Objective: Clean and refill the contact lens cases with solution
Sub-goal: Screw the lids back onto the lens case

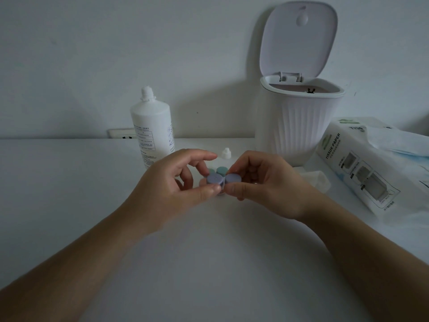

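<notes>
A contact lens case with two purple caps (pixel 223 178) is held just above the white table (pixel 69 182) at the centre. My left hand (pixel 171 182) pinches its left cap between thumb and fingers. My right hand (pixel 262 180) pinches the right cap. Behind it a second case with green caps (pixel 220 170) sits on the table, partly hidden by my fingers. A white solution bottle (pixel 152 129) stands uncapped at the back left. Its small white cap (pixel 226 153) stands behind my hands.
A white ribbed bin (pixel 299 122) with its lid up stands at the back right. A tissue paper pack (pixel 362 168) lies at the right, with a crumpled tissue (pixel 315 178) beside it. A wall socket (pixel 121 133) sits behind the bottle.
</notes>
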`<action>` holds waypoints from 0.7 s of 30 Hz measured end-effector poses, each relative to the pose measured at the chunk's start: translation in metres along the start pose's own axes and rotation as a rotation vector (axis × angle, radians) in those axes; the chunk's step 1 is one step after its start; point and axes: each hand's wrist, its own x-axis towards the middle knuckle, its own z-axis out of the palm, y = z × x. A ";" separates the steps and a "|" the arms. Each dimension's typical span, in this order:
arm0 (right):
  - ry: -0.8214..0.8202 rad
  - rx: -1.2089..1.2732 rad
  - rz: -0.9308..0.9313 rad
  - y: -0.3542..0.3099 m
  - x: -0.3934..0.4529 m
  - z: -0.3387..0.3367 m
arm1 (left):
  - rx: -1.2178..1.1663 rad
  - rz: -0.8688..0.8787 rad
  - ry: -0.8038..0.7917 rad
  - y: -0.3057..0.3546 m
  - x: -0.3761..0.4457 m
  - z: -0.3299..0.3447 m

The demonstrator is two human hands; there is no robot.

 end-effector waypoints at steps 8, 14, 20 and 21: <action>-0.009 0.006 -0.003 0.003 0.000 -0.002 | -0.067 -0.018 -0.059 0.007 -0.003 -0.001; -0.005 0.013 -0.006 0.000 0.000 0.000 | 0.016 0.002 -0.041 0.005 -0.002 -0.001; -0.008 0.008 -0.010 0.002 0.000 -0.001 | 0.111 0.023 0.029 0.004 -0.001 -0.001; -0.009 0.008 -0.009 0.002 0.000 -0.001 | 0.105 0.028 0.020 0.005 -0.001 -0.001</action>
